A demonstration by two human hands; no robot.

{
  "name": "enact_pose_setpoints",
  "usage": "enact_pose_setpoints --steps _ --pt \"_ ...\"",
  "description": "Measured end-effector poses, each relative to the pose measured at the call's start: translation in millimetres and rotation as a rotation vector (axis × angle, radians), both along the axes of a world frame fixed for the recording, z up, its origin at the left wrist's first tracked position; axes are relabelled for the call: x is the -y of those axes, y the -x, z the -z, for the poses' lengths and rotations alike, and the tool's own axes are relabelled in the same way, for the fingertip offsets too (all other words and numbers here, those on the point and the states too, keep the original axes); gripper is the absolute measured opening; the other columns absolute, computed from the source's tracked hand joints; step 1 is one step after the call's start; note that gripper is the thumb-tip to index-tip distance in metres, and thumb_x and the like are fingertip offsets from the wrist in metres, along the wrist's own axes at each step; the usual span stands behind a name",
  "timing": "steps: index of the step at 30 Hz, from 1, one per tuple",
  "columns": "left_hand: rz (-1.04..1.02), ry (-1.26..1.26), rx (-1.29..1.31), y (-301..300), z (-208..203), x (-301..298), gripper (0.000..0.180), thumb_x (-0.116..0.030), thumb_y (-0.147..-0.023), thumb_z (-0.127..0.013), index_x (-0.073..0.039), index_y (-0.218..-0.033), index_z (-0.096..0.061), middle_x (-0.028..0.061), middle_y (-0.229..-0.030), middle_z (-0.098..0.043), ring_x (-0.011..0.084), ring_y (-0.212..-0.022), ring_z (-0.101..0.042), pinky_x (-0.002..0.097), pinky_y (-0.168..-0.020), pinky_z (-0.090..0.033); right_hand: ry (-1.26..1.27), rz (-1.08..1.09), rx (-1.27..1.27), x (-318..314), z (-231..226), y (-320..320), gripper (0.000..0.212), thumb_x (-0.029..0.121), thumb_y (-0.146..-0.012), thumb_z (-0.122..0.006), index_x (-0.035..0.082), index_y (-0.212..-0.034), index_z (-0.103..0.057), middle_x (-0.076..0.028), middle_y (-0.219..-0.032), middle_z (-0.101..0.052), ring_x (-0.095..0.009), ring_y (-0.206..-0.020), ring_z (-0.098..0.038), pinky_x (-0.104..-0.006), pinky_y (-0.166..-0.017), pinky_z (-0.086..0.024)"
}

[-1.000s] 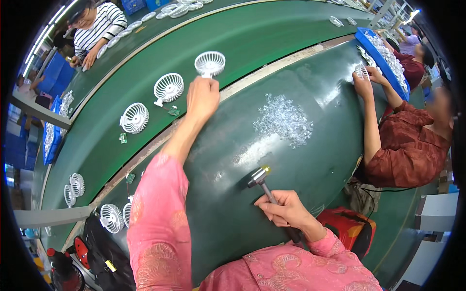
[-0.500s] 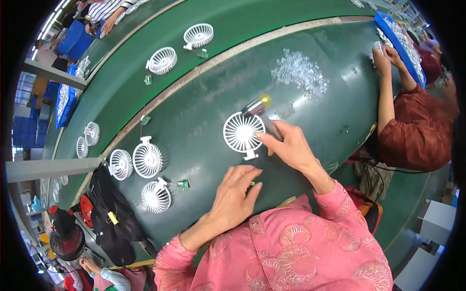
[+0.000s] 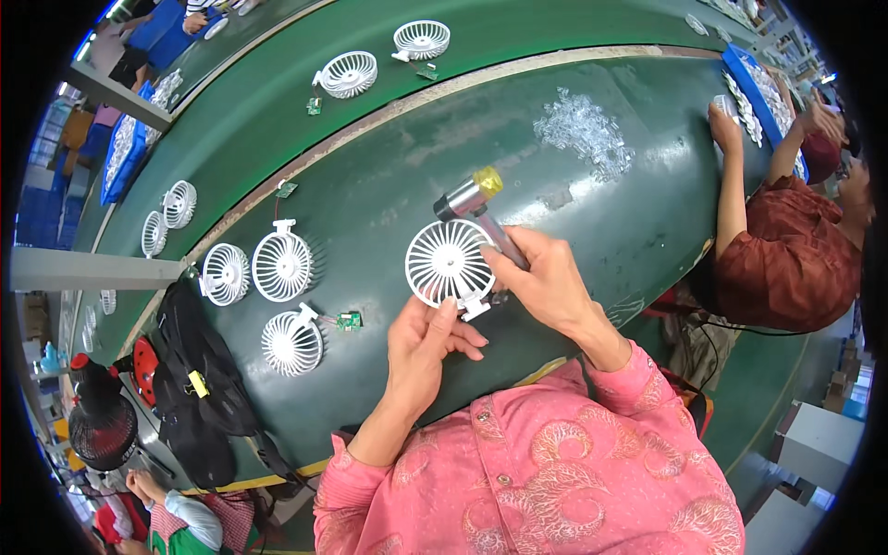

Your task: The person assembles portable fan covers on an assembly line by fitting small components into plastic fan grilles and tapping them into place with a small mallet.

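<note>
My right hand [image 3: 552, 282] is closed around the handle of a small hammer [image 3: 468, 196] with a grey metal head and a yellow striking end. The hammer head sits over the upper edge of a round white slatted fan cover [image 3: 450, 263]. With its thumb on the cover's lower rim, my left hand [image 3: 416, 350] grips that edge, its other fingers curled beside it. A small white hinge piece [image 3: 475, 307] juts from the bottom of the cover. My right fingertips are next to the cover's right side.
More white fan covers [image 3: 282, 266] stand to the left, some wired to a green circuit board [image 3: 349, 321]. A pile of clear plastic pieces [image 3: 585, 132] lies far right. Other covers [image 3: 350, 74] rest on the belt [image 3: 518, 28]. A co-worker's arm [image 3: 731, 190] is at the right.
My left hand has moved up from the table and taken hold of the fan cover's lower rim. The cover has shifted slightly left. The hammer head has turned, its yellow end now nearer.
</note>
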State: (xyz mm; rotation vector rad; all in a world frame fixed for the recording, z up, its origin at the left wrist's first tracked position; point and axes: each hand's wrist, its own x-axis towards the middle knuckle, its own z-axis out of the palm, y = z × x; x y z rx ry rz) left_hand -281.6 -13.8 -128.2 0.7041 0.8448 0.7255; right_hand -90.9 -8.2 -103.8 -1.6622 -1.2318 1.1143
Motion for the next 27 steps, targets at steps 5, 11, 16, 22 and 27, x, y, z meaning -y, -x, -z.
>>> enact_pose_setpoints --steps 5,11,16,22,27 --pt "-0.076 0.03 0.132 -1.4 -6.0 -5.1 0.031 -0.022 -0.103 -0.05 0.002 -0.122 -0.051 0.0128 -0.108 -0.062 0.0201 -0.075 -0.066 0.0314 -0.06 -0.057 0.032 -0.038 -0.283 15.6 6.2 4.4 0.025 0.013 -0.087 -0.074 -0.002 -0.107 -0.069 0.001 -0.075 -0.062 -0.003 -0.066 -0.051 -0.0224 -0.053 -0.04" --pt "-0.132 -0.044 0.059 -5.0 -7.9 -2.3 0.03 -0.019 -0.101 -0.054 0.001 -0.123 -0.047 0.0124 -0.1 -0.064 0.0195 -0.073 -0.067 0.0308 -0.059 -0.057 0.099 -0.117 -0.279 23.7 24.0 -6.9 0.014 0.011 -0.086 -0.074 0.0 -0.093 -0.071 -0.002 -0.071 -0.067 -0.003 -0.058 -0.053 -0.0212 -0.046 -0.038" --pt "-0.163 -0.176 -0.055 -14.7 5.1 6.0 0.026 -0.014 -0.1 -0.054 0.001 -0.119 -0.043 0.0143 -0.092 -0.064 0.02 -0.069 -0.067 0.0321 -0.057 -0.058 0.177 -0.182 -0.307 24.7 0.9 -7.4 0.01 0.011 -0.086 -0.074 0.001 -0.087 -0.071 -0.002 -0.069 -0.066 -0.004 -0.054 -0.053 -0.0211 -0.045 -0.037" --pt "-0.064 -0.061 0.05 -12.8 -3.4 2.0 0.025 -0.018 -0.103 -0.048 0.0 -0.119 -0.043 0.0144 -0.099 -0.063 0.022 -0.071 -0.067 0.0335 -0.059 -0.059 0.33 -0.167 -0.352 31.3 -16.9 -14.3 0.01 0.012 -0.088 -0.069 0.002 -0.09 -0.071 0.0 -0.068 -0.065 -0.003 -0.055 -0.053 -0.0209 -0.046 -0.04" --pt "-0.032 0.022 0.121 -9.5 -10.0 1.0 0.031 -0.02 -0.104 -0.046 0.001 -0.126 -0.043 0.0145 -0.101 -0.062 0.0219 -0.072 -0.067 0.0343 -0.06 -0.059 0.237 -0.156 -0.318 43.9 -10.1 -8.0 0.012 0.011 -0.089 -0.068 0.0 -0.094 -0.07 -0.001 -0.069 -0.066 -0.004 -0.059 -0.056 -0.024 -0.051 -0.044"
